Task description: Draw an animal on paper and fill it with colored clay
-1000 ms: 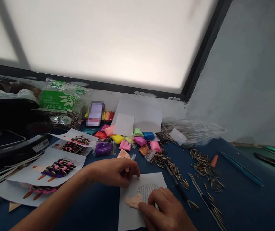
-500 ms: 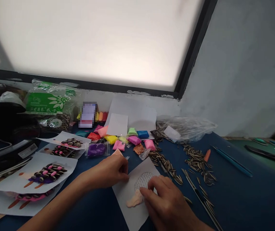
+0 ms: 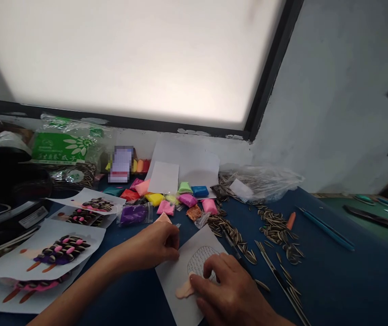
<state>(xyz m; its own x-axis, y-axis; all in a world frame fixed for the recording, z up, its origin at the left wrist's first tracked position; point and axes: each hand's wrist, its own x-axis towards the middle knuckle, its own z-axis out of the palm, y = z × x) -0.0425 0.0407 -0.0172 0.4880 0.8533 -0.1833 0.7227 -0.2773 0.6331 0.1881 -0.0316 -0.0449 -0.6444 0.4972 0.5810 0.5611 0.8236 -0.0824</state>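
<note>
Peach clay (image 3: 182, 291) touching your right hand (image 3: 233, 292)

Nearest you, that right hand is loosely curled, its forefinger parted from the thumb (image 3: 199, 284), whose tip rests on the clay. If you press too hard or drag sideways, the piece could smear across the drawn shape (image 3: 199, 259); the white paper (image 3: 170, 268) could skid if lightly held. The clay lies on that paper, just left of your right hand, at the drawing's lower-left edge. Your left hand (image 3: 158, 242) is curled at the paper's upper-left edge; I cannot tell whether it pinches anything. Farther off, a purple packet (image 3: 133, 214) and loose seeds (image 3: 271, 222) lie on the blue surface (image 3: 323, 271).
</note>
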